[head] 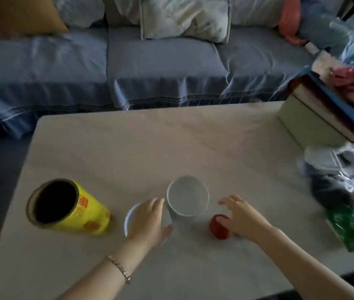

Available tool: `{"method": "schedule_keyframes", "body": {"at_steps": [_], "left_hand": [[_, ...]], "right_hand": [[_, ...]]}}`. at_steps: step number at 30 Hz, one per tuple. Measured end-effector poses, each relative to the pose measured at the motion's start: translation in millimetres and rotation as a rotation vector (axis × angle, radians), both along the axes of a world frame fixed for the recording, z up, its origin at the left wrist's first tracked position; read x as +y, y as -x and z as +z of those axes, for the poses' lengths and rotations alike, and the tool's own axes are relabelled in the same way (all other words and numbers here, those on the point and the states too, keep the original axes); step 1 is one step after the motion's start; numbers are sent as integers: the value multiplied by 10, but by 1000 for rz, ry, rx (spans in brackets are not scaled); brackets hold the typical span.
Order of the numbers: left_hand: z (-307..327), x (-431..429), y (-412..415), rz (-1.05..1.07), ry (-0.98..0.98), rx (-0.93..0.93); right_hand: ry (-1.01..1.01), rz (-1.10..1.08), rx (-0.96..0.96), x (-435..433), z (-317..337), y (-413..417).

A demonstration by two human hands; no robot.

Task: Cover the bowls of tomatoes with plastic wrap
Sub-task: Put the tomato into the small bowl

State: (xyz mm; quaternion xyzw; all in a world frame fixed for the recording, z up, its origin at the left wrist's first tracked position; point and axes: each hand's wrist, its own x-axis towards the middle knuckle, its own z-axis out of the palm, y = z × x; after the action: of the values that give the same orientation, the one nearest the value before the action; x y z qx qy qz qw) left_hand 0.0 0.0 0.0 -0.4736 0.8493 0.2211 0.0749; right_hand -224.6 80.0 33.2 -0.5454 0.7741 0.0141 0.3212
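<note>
Left hand [147, 219] lies flat over the near bowl [129, 218]; right hand [242, 215], fingers loose, touches a tomato [217, 228] on the surface [171, 148].

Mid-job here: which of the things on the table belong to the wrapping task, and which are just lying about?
For the job: near bowl, far bowl, tomato.
Lying about: yellow can, green packet, clear bags.
I cannot make out any plastic wrap.
</note>
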Motion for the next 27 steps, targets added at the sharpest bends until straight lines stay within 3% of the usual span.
{"method": "schedule_keyframes", "body": {"at_steps": [2,4,8,14,18,23,27], "left_hand": [[-378,9,65,-14,154,73],[-629,-29,163,-4,120,132],[-1005,-108,312,-37,235,64],[-1281,-176,325,5,274,96],[-1307,-207,361,61,246,172],[-1274,-225,370,80,273,232],[-1231,-166,338,91,346,267]], "right_hand": [[-36,-13,64,26,-385,-12],[-78,7,138,60,-688,-17],[-59,42,255,127,-1153,20],[20,-102,216,187,-1327,-9],[188,-217,139,172,-1168,-63],[612,-300,-21,-39,-813,-195],[631,-142,-40,-421,-789,-331]]}}
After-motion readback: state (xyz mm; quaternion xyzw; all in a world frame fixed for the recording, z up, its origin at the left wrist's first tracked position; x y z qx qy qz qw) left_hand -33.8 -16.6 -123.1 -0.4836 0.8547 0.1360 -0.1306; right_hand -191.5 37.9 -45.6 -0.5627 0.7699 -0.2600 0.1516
